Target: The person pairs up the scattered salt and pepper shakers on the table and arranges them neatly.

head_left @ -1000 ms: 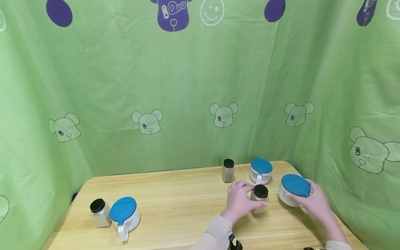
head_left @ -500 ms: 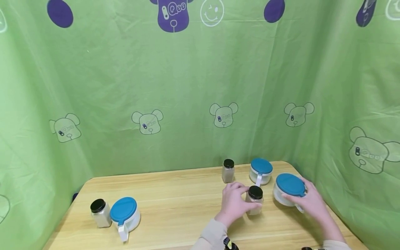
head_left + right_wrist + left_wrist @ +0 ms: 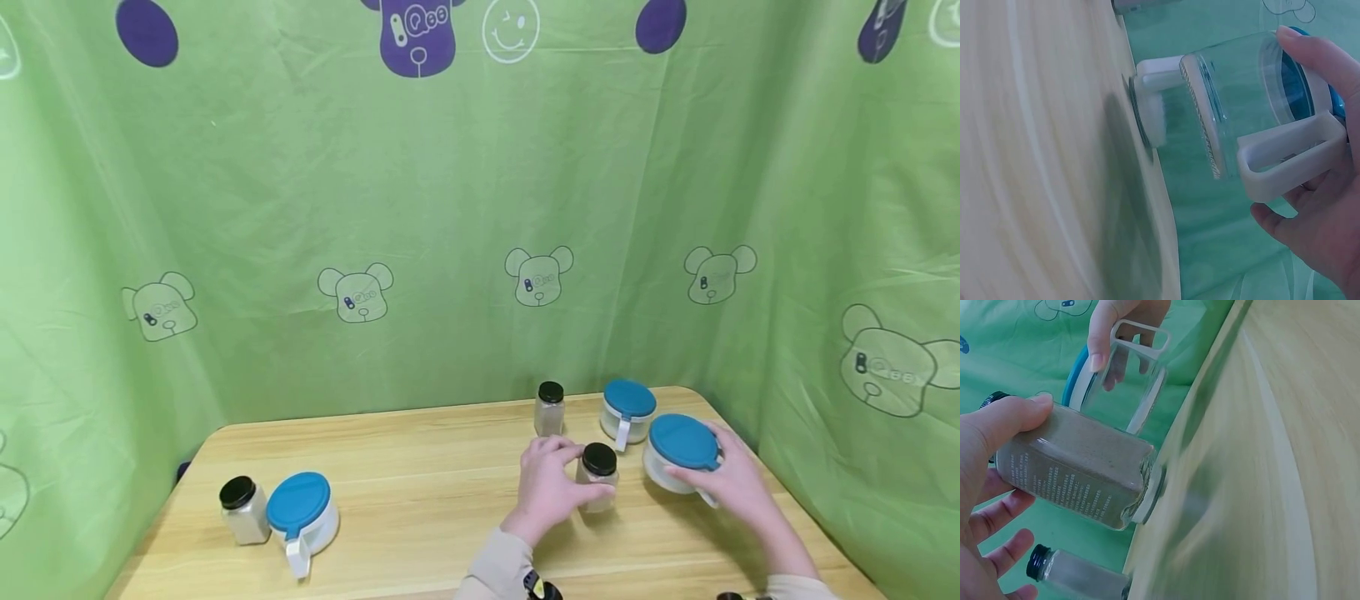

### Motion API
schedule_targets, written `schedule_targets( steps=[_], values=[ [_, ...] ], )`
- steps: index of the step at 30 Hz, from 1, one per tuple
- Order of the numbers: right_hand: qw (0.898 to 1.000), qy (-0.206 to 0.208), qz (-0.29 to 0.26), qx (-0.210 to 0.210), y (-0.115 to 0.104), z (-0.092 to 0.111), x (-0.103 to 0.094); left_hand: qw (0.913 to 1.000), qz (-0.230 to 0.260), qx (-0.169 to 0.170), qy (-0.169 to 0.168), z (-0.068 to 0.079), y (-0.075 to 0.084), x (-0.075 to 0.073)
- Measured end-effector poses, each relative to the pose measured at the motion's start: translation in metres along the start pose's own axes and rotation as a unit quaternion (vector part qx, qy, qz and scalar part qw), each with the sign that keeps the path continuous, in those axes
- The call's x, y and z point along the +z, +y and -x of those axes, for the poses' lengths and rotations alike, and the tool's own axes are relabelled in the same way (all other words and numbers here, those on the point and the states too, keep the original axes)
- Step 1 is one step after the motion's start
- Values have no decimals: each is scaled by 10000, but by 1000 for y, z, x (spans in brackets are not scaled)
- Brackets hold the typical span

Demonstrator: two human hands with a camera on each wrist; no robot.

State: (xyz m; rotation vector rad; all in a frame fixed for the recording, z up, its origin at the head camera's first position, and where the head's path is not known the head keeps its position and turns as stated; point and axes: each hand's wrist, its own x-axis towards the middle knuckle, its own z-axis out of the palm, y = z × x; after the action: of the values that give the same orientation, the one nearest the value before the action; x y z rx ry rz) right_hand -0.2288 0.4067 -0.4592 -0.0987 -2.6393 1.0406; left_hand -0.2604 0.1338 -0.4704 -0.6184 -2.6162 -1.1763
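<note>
In the head view my left hand [image 3: 545, 490] grips a square glass jar [image 3: 598, 460] with a black lid, thumb and fingers on opposite sides. Its clear body [image 3: 1079, 469] is filled with greyish powder and printed with small white text. Tilted in the left wrist view, it hangs just above the table. To its right, my right hand [image 3: 733, 485] holds a round glass jar [image 3: 681, 442] around its blue lid. The right wrist view shows the white handle [image 3: 1291, 156] near the palm and the clear body raised off the table.
Behind the hands stand another black-lidded jar [image 3: 550, 408] and another blue-lidded jar [image 3: 628, 400]. A similar pair, a square jar [image 3: 246, 517] and a round handled jar [image 3: 300, 507], sits on the left of the wooden table [image 3: 420, 500]. A green curtain [image 3: 450, 200] encloses the back and sides.
Both hands have shifted left together, carrying the square jar and the round jar with them. The other jars have stayed in place.
</note>
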Motion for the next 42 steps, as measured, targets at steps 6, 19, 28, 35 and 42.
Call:
schedule_targets(
  steps=[6, 19, 28, 35, 42],
  values=[
    [9999, -166, 2, -22, -8, 0, 2, 9999, -31, 51, 111, 2, -5, -6],
    [9992, -351, -130, -154, -25, 3, 12, 9998, 77, -4, 187, 4, -15, -20],
    [9988, -312, -261, -282, -30, 4, 21, 9991, 240, -32, 358, 6, -23, -32],
    [9985, -300, -280, -354, -37, 4, 27, 9989, 280, -93, 375, 6, -31, -38],
    [9982, -262, -364, -401, -42, 4, 35, 9993, 223, -126, 266, 8, -36, -45]
  ],
)
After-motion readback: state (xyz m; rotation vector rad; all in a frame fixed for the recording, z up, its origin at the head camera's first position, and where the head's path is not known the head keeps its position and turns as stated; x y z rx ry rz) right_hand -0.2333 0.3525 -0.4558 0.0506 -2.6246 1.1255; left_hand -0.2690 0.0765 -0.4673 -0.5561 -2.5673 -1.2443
